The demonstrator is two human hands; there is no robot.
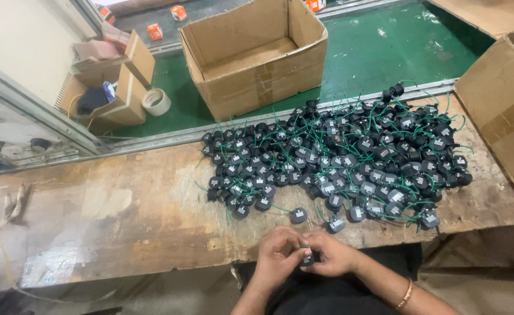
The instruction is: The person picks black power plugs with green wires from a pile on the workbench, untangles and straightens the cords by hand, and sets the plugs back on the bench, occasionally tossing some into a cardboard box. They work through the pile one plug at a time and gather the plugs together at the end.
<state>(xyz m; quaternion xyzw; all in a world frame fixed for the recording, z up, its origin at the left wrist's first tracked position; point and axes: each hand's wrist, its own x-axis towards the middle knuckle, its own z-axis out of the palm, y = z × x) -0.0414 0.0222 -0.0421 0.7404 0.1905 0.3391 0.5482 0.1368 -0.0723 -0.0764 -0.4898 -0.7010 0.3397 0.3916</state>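
Observation:
Both my hands meet just below the front edge of a worn wooden workbench (123, 216). My left hand (276, 256) and my right hand (333, 255) pinch one small black round part with a green wire (306, 259) between their fingertips. A gold bangle sits on my right wrist. Spread across the bench above my hands lies a large pile of the same black parts with green wires (338, 154). Two loose ones (297, 215) rest nearest my hands.
An open empty cardboard box (254, 52) stands on the green conveyor belt (397, 52) behind the bench. Another cardboard box (502, 111) sits at the right edge. Smaller open boxes (114, 87) and a tape roll (156, 101) lie at the left.

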